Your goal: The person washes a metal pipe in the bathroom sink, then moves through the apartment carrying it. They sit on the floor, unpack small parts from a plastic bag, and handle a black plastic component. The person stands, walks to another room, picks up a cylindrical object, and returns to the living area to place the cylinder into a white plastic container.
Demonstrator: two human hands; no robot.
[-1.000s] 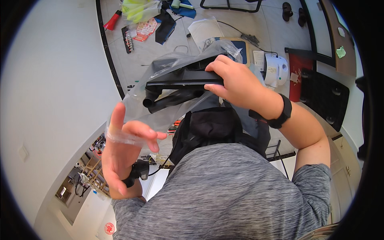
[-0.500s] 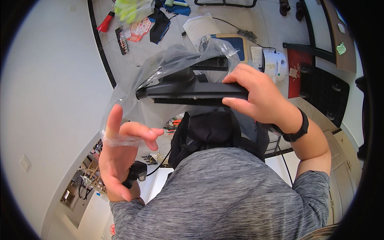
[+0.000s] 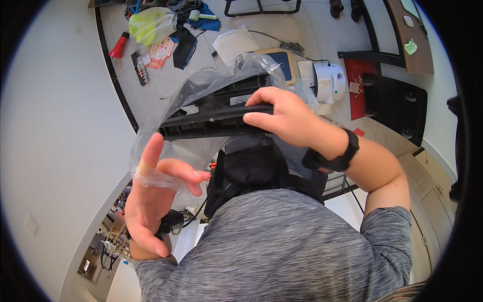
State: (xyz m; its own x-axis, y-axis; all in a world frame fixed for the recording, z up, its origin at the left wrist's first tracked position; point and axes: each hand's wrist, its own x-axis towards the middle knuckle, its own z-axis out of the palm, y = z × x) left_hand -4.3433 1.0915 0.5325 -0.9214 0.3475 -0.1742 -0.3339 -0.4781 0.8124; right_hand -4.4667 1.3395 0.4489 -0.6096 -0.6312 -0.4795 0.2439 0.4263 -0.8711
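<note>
A long black plastic part (image 3: 206,127), hollow and ribbed underneath, lies tilted inside a clear plastic bag (image 3: 191,90). My right hand (image 3: 282,113) pinches its right end between thumb and fingers. Another black bar (image 3: 241,88) shows behind it in the bag; whether the two are joined is hard to tell. At the lower left, my left hand (image 3: 156,196) has its fingers and thumb spread, with the bag's edge stretched across the fingers. The left end of the black part is close above my left fingertips.
Below the bag is a black backpack-like bundle (image 3: 251,168). On the floor beyond are a white device (image 3: 329,83) with a cable, a blue-and-tan board (image 3: 283,65), a red megaphone-shaped object (image 3: 118,46) and a yellow-green bag (image 3: 148,27). A white wall (image 3: 55,126) rises at left.
My right hand has moved left and turned the black part so its ribbed underside shows, deeper toward the bag's left side. My left hand stays spread in nearly the same place.
</note>
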